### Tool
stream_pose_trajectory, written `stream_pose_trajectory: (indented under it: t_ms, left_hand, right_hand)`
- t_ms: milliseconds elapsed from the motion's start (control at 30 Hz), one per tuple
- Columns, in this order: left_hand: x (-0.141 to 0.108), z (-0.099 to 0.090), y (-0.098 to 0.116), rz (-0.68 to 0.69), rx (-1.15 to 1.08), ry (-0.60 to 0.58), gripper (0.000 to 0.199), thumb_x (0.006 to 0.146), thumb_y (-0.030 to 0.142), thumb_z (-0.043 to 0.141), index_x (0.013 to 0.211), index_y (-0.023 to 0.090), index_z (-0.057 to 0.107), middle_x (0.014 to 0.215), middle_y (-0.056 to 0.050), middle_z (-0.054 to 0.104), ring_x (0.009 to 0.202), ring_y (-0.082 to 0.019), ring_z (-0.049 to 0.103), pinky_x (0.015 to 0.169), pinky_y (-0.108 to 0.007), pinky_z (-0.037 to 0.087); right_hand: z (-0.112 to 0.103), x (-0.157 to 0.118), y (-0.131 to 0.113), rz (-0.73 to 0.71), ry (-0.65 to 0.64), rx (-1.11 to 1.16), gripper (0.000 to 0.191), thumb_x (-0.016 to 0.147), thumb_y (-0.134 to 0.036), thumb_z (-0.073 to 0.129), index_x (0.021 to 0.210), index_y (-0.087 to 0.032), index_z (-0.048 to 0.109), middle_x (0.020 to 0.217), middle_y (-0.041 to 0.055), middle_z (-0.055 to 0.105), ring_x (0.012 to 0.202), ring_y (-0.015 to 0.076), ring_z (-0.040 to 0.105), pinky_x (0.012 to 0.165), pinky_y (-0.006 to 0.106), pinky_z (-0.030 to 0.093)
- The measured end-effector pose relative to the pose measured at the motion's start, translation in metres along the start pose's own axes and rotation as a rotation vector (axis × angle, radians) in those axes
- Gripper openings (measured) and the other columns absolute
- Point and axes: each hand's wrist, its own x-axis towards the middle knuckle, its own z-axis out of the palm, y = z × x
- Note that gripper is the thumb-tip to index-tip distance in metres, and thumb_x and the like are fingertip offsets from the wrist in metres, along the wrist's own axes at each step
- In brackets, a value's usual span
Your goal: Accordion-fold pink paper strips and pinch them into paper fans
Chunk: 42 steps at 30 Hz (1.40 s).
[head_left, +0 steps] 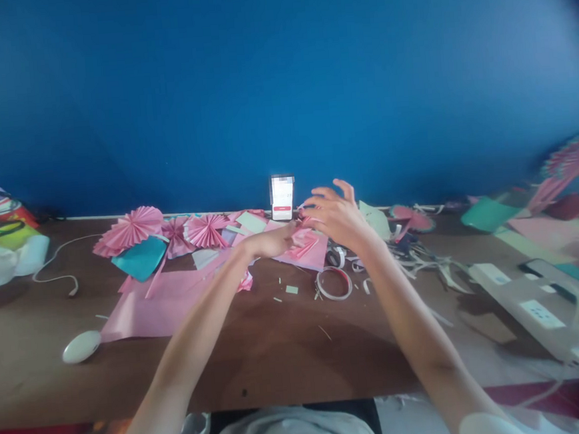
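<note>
Both of my arms reach forward over the brown table. My left hand (274, 240) is at a folded pink paper piece (303, 242), its fingers partly hidden behind the paper and my other hand. Just to the right and above, my right hand (336, 216) has several fingers raised and apart; its lower fingertips overlap the top of the pink piece, and whether they grip it is blurred. Under the piece lies a pink sheet (317, 256). A lit phone (282, 197) stands upright behind my hands.
Pink paper fans (206, 231) and a teal piece (140, 258) lie left, near a large pink sheet (151, 308) and a white mouse (82, 347). Tape rolls (333, 284), paper strips and a power strip (522, 306) are right. A blue wall stands behind.
</note>
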Motion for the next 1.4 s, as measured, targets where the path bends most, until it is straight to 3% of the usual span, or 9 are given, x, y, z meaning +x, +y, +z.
stream_pose_trajectory:
  t_ms: [100, 367, 600, 767, 900, 1067, 1200, 1267, 1400]
  left_hand:
    - [0.004, 0.002, -0.001, -0.016, 0.035, -0.077, 0.042, 0.088, 0.028, 0.044, 0.128, 0.017, 0.048, 0.125, -0.014, 0.061, 0.107, -0.024, 0.060, 0.089, -0.034, 0.046]
    - [-0.001, -0.005, 0.010, -0.042, 0.293, 0.034, 0.022, 0.092, 0.031, 0.042, 0.095, 0.016, 0.058, 0.087, -0.011, 0.067, 0.078, -0.022, 0.061, 0.073, -0.030, 0.044]
    - [-0.014, -0.027, 0.017, -0.201, 0.176, -0.156, 0.023, 0.091, 0.031, 0.045, 0.096, 0.018, 0.063, 0.097, -0.009, 0.072, 0.088, -0.020, 0.066, 0.074, -0.027, 0.048]
    - [-0.029, -0.048, 0.018, -0.232, -0.043, -0.281, 0.022, 0.089, 0.026, 0.048, 0.101, 0.020, 0.065, 0.105, -0.007, 0.072, 0.091, -0.018, 0.068, 0.076, -0.028, 0.050]
    - [-0.036, -0.060, 0.016, -0.197, -0.104, -0.364, 0.023, 0.088, 0.029, 0.052, 0.099, 0.019, 0.069, 0.106, -0.008, 0.072, 0.088, -0.018, 0.068, 0.079, -0.028, 0.050]
    - [-0.037, -0.066, 0.013, -0.171, 0.177, -0.277, 0.021, 0.085, 0.032, 0.055, 0.085, 0.020, 0.072, 0.085, -0.004, 0.071, 0.075, -0.017, 0.063, 0.067, -0.025, 0.045]
    - [-0.029, -0.055, 0.020, -0.033, 0.267, -0.125, 0.031, 0.086, 0.033, 0.056, 0.115, 0.024, 0.065, 0.107, -0.005, 0.070, 0.081, -0.017, 0.062, 0.068, -0.024, 0.042]
    - [-0.023, -0.046, 0.025, 0.043, 0.250, -0.056, 0.038, 0.091, 0.035, 0.050, 0.128, 0.027, 0.056, 0.123, -0.007, 0.065, 0.093, -0.018, 0.062, 0.074, -0.025, 0.042]
    - [-0.014, -0.032, 0.030, 0.093, 0.254, -0.011, 0.035, 0.095, 0.038, 0.045, 0.126, 0.024, 0.050, 0.113, -0.009, 0.067, 0.087, -0.018, 0.061, 0.071, -0.026, 0.040]
  right_hand:
    - [0.010, 0.001, -0.004, -0.098, -0.114, -0.024, 0.025, 0.090, -0.011, 0.052, 0.098, -0.024, 0.071, 0.099, 0.0047, 0.073, 0.104, 0.0244, 0.058, 0.109, 0.050, 0.019]
    - [0.018, -0.001, 0.004, -0.054, -0.202, 0.023, 0.020, 0.097, -0.019, 0.047, 0.089, -0.019, 0.065, 0.093, 0.0072, 0.072, 0.090, 0.0213, 0.059, 0.083, 0.035, 0.032]
    - [0.010, -0.004, 0.016, 0.055, -0.292, 0.124, 0.027, 0.100, -0.029, 0.041, 0.091, -0.021, 0.066, 0.094, 0.0064, 0.073, 0.082, 0.0201, 0.061, 0.073, 0.032, 0.032]
    - [-0.007, -0.009, 0.028, 0.172, -0.287, 0.249, 0.030, 0.098, -0.026, 0.039, 0.097, -0.022, 0.069, 0.094, 0.0052, 0.073, 0.080, 0.0182, 0.063, 0.068, 0.028, 0.035]
    - [-0.019, -0.013, 0.031, 0.268, -0.293, 0.407, 0.029, 0.095, -0.029, 0.043, 0.096, -0.022, 0.071, 0.078, 0.0020, 0.072, 0.065, 0.0145, 0.059, 0.060, 0.025, 0.033]
    - [-0.024, -0.012, 0.022, 0.249, -0.279, 0.451, 0.028, 0.092, -0.029, 0.046, 0.086, -0.021, 0.072, 0.071, 0.0012, 0.069, 0.059, 0.0125, 0.054, 0.058, 0.025, 0.031]
    - [-0.023, -0.010, 0.017, 0.228, -0.259, 0.500, 0.029, 0.093, -0.026, 0.045, 0.086, -0.021, 0.072, 0.080, 0.0018, 0.071, 0.061, 0.0120, 0.055, 0.060, 0.025, 0.033]
    - [-0.023, -0.009, 0.016, 0.230, -0.245, 0.519, 0.027, 0.093, -0.025, 0.046, 0.093, -0.022, 0.073, 0.079, 0.0015, 0.071, 0.061, 0.0123, 0.054, 0.061, 0.026, 0.034]
    - [-0.023, -0.009, 0.016, 0.266, -0.218, 0.550, 0.031, 0.092, -0.025, 0.048, 0.117, -0.028, 0.067, 0.077, -0.0006, 0.069, 0.058, 0.0121, 0.051, 0.059, 0.026, 0.034]
